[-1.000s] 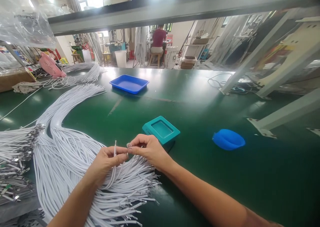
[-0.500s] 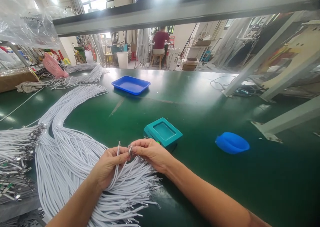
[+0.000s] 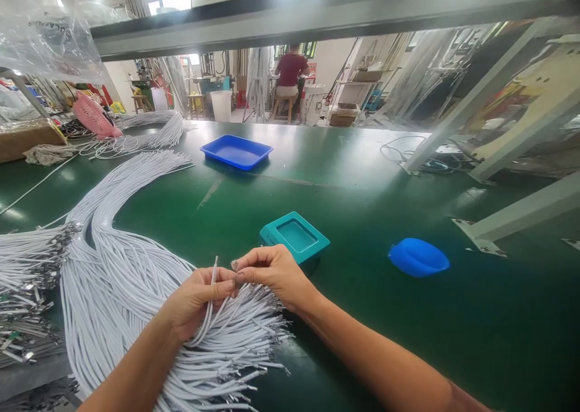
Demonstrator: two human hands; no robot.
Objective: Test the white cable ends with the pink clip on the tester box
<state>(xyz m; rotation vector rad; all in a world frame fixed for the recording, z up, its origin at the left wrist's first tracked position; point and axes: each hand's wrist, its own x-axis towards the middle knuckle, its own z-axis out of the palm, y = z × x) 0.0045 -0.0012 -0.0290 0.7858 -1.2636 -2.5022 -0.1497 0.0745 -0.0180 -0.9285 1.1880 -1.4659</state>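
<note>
A large bundle of white cables (image 3: 131,279) curves across the green table, its stripped ends fanned out beneath my hands. My left hand (image 3: 199,297) is closed on a white cable (image 3: 212,306), whose end sticks up above the fingers. Touching it at the fingertips, my right hand (image 3: 274,276) has thumb and forefinger bent close together; whatever lies between them is too small to make out. Just behind the right hand stands a teal square device (image 3: 296,237). Further right lies a blue rounded, bowl-like object (image 3: 419,258).
A blue tray (image 3: 236,152) lies toward the far edge of the green table (image 3: 362,218). More cables with metal ends (image 3: 36,279) are piled at the left. A pink fan (image 3: 94,116), metal supports (image 3: 512,222) and an overhead beam surround the table. A person sits beyond.
My right thumb and forefinger have shifted at the cable tip, and the knuckles are raised slightly. The small metal piece seen between the hands earlier is now mostly hidden.
</note>
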